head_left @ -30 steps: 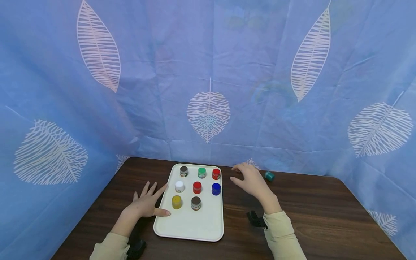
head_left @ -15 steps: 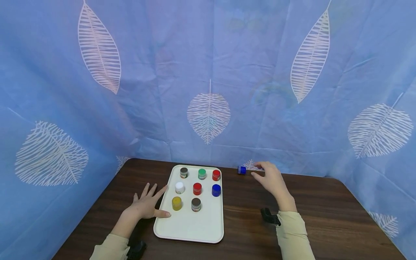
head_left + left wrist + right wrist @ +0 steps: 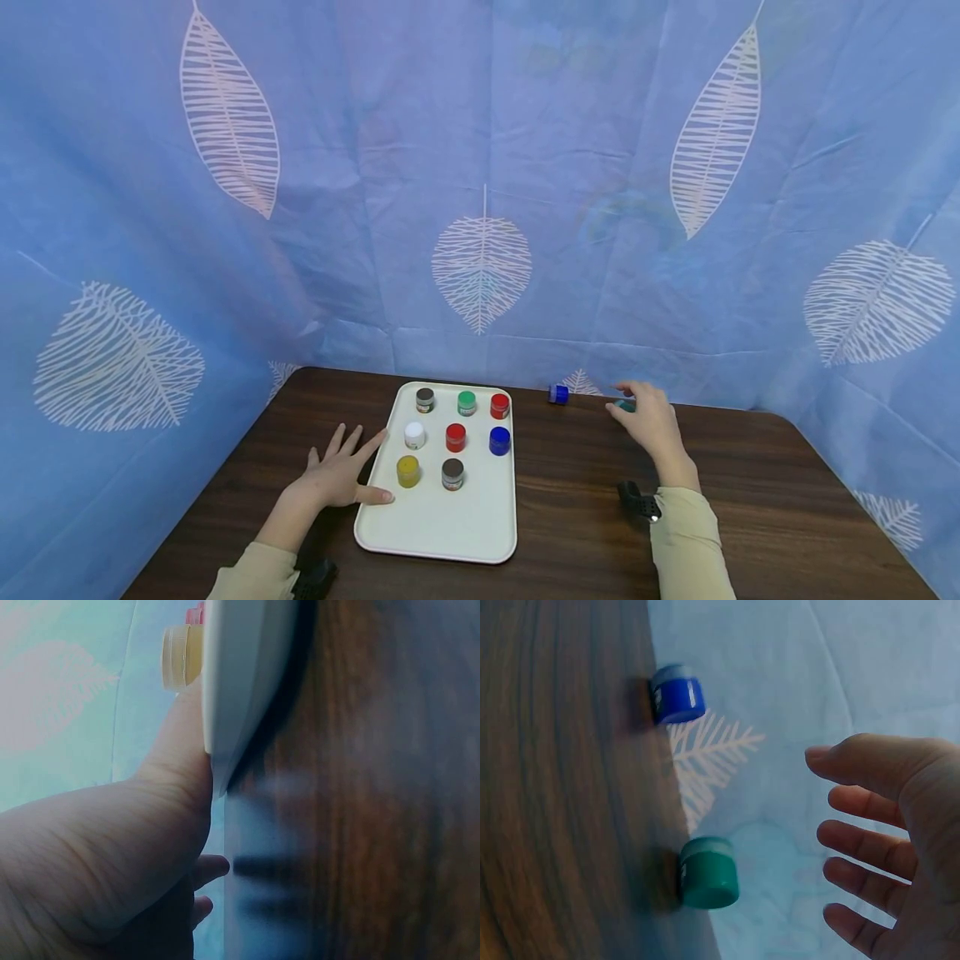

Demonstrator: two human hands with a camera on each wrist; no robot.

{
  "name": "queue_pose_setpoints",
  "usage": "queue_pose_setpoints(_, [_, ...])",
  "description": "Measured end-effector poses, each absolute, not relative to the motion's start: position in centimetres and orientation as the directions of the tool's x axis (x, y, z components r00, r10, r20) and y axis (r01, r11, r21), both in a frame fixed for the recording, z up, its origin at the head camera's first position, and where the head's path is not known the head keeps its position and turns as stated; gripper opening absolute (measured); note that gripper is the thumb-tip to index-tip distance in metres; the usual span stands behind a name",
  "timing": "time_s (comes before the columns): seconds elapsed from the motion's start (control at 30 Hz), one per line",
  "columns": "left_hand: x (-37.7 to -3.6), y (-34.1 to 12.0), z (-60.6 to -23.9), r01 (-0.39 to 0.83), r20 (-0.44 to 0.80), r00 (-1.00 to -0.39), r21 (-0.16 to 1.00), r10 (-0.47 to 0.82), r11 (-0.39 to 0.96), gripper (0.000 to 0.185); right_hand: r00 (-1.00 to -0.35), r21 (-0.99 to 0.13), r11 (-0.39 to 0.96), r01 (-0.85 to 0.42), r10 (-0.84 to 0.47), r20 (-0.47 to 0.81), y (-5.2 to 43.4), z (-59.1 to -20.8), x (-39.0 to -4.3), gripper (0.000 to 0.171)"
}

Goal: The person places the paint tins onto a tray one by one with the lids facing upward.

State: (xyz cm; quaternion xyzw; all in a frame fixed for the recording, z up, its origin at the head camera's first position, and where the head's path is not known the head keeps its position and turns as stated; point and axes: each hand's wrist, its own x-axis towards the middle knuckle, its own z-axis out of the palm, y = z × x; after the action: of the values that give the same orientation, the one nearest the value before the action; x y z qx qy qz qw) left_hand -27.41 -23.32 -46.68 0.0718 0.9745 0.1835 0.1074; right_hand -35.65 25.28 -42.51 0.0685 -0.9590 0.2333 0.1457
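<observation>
My left hand (image 3: 333, 479) lies with fingers spread at the left edge of a white tray (image 3: 435, 533). Its thumb reaches over the rim, as the left wrist view also shows. Above the table's far side, my right hand (image 3: 654, 423) has its fingers loosely bent beside a green paint jar (image 3: 709, 874), partly hidden by the hand in the head view. In the right wrist view a gap separates the fingers from that jar, which lies on its side. A blue paint jar (image 3: 558, 394) lies tipped over to its left, by the back edge.
Upright on the tray stand several paint jars, among them a yellow one (image 3: 408, 472), a white one (image 3: 414, 435) and a blue one (image 3: 499, 441). The dark wooden table (image 3: 570, 517) backs onto a blue leaf-patterned curtain (image 3: 600, 275).
My right hand has moved right, from in front of the tipped blue jar to beside the green jar. The blue jar has come into view. My left hand stays at the tray.
</observation>
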Motion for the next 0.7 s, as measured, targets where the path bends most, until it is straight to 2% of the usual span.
queue_pose_setpoints(0.27, [-27.4,-23.3,-46.5,0.103,-0.181,-0.967,0.374,0.182,0.922,0.111,-0.968,-0.364,0.924,-0.117,-0.025,0.248,26.1,-43.5,-37.4,0.050])
queue_pose_setpoints(0.7, [-27.2,-23.2,-46.1,0.098,-0.185,-0.966,0.385,0.180,0.918,0.110,-0.993,-0.223,0.971,-0.091,-0.070,0.097,27.3,-45.2,-40.0,0.051])
